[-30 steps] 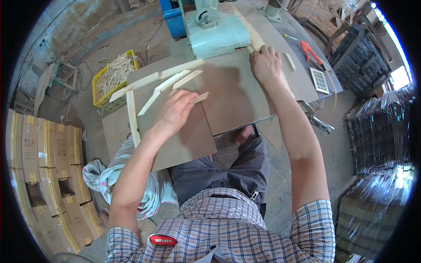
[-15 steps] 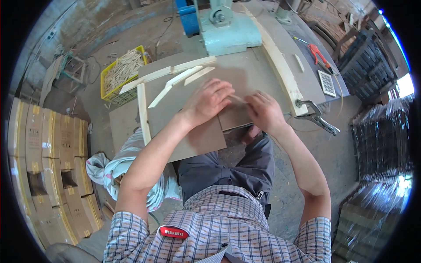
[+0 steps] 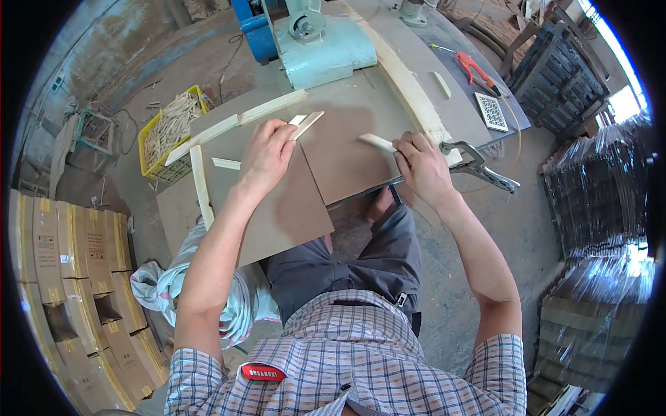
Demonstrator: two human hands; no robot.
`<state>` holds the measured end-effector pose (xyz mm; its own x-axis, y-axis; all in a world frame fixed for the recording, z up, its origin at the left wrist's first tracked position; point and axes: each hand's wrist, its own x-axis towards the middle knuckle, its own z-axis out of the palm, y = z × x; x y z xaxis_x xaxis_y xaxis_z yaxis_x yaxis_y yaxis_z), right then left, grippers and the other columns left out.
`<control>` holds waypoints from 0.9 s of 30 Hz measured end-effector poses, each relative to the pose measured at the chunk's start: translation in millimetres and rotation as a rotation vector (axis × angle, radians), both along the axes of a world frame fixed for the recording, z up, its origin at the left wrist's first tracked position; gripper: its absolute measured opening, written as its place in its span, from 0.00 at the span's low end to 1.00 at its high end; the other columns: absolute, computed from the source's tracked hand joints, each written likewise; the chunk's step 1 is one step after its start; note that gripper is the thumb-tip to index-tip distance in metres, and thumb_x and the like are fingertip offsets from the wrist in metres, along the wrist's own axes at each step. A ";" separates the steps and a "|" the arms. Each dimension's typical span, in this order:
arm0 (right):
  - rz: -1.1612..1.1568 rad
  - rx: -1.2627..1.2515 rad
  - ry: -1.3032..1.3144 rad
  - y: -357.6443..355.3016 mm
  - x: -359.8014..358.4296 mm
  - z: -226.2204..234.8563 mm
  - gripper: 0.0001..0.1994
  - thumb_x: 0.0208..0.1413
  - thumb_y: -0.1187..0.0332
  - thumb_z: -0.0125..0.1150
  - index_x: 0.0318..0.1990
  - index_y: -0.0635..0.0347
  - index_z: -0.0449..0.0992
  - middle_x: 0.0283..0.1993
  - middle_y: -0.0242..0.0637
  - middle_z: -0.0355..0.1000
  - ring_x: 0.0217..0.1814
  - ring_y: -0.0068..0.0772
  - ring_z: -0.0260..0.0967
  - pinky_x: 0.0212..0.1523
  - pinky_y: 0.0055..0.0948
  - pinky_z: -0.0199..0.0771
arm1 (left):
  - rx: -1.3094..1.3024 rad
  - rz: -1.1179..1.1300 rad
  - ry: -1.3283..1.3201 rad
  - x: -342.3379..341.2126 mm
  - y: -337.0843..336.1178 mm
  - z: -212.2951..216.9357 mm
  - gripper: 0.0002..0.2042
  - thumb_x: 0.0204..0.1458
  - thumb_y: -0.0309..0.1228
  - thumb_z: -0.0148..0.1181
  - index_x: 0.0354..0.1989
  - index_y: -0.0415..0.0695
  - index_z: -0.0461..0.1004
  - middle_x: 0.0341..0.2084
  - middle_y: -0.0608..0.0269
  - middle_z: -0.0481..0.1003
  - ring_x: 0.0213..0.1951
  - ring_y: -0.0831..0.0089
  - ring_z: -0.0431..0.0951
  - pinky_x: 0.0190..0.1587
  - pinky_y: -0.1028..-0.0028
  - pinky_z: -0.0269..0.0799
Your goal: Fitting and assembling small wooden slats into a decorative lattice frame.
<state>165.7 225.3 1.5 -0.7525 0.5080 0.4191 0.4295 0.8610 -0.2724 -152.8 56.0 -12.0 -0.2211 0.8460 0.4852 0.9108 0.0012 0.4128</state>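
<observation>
My left hand is over the left part of the brown board, its fingers closed on a short pale wood strip with slanted ends. Under that hand lies a longer pale strip, mostly hidden by it. At the right, my right hand pinches another short wood strip, which points left over the tabletop. Close beside this hand, a metal locking clamp grips the near end of a long wooden rail.
Along the left, wood strips edge the board. Beyond stands a pale green machine. A yellow crate holds many wood sticks. At right lie a red air gun and a patterned white square. Cartons are stacked left.
My hands have moved apart, the left one going left onto the short strip and closing on it. My right hand keeps its strip, farther right by the clamp. The view has turned slightly.
</observation>
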 end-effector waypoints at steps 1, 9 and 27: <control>-0.064 0.027 -0.049 2.8 -1.7 -0.8 0.09 0.62 0.68 0.66 0.49 0.56 0.84 0.50 0.37 0.76 0.57 0.47 0.74 0.60 0.46 0.77 | 0.002 -0.022 -0.024 3.3 3.3 0.7 0.13 0.61 0.27 0.68 0.54 0.41 0.82 0.50 0.57 0.78 0.55 0.53 0.77 0.59 0.57 0.75; -0.324 0.412 -0.197 46.1 -39.1 -1.3 0.05 0.58 0.66 0.62 0.36 0.50 0.84 0.42 0.34 0.74 0.50 0.40 0.71 0.49 0.43 0.68 | 0.007 -0.203 -0.183 28.7 36.8 5.9 0.13 0.62 0.24 0.65 0.54 0.38 0.82 0.52 0.52 0.79 0.56 0.51 0.80 0.58 0.58 0.77; 0.327 0.136 0.015 35.5 -102.5 -4.8 0.15 0.59 0.70 0.67 0.53 0.54 0.84 0.56 0.39 0.79 0.62 0.46 0.75 0.64 0.43 0.76 | -0.027 -0.043 -0.142 12.5 34.7 -8.6 0.16 0.60 0.25 0.64 0.57 0.39 0.79 0.50 0.50 0.79 0.55 0.47 0.78 0.61 0.55 0.76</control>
<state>63.3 260.7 -3.3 -0.8594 0.1803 0.4785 0.1220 0.9811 -0.1504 -140.3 90.7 -20.6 -0.2492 0.8684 0.4287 0.8427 -0.0236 0.5378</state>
